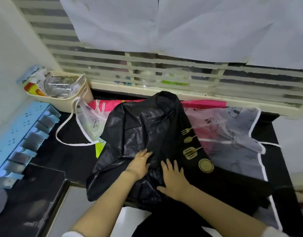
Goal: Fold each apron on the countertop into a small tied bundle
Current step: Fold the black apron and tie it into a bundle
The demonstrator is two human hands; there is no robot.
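1. Black apron: glossy, crinkled dark sheet, spread loosely and not yet folded. It lies mid-countertop on top of the other cloths, with its near edge hanging over the front of the counter. A column of gold prints runs down its right side: fork, spoon, slotted spatula, round plate. No wording on it.
2. Translucent apron: pale see-through sheet with white edge binding and dark line-drawn cartoons. It lies flat under the black one and shows on both sides of it. A speech bubble at its left end holds handwritten-style letters, too small to read with certainty. A white strap loop trails from it over the dark counter.
3. Pink sheet: showing along the back, beneath the translucent layer. Whether it is a separate apron cannot be told.
4. Blue rack: far left, with slotted compartments.
5. Beige basket: back left corner, holding clear plastic and a printed packet whose blue lettering is blurred and unreadable.
6. Right hand: palm down on the black apron, fingers straight and spread wide, gripping nothing.
7. Left hand: just beside the right, pressing the same apron, fingers extended and close together.
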